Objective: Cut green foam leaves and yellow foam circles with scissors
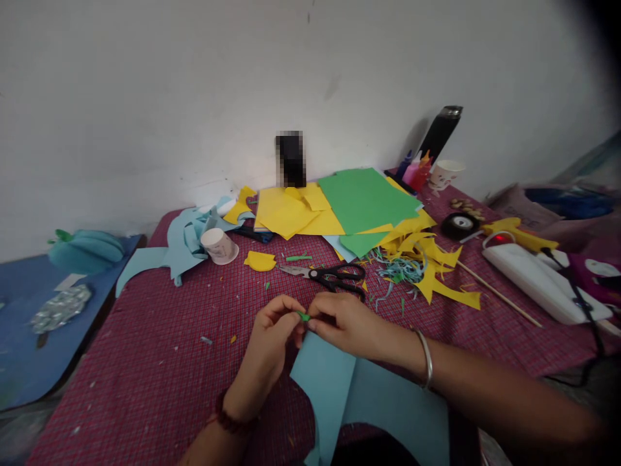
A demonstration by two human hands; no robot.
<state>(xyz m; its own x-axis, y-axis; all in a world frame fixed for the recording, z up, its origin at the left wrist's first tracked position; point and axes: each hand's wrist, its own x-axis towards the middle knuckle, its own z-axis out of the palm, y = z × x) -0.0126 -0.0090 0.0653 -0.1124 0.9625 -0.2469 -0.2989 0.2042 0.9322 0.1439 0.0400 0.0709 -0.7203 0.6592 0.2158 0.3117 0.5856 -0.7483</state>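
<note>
Green showed where my left hand (274, 331) pinched a tiny paper scrap (303, 316), my right hand (347, 320) closed on it too, near the blue sheet's (326, 375) upper end; uneven tugging could have torn it, and a careless knuckle might have nudged the scissors (315, 274).

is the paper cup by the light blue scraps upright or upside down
Upside down: the paper cup stands with its wide, flared rim on the checked cloth and its narrower end up.
</note>
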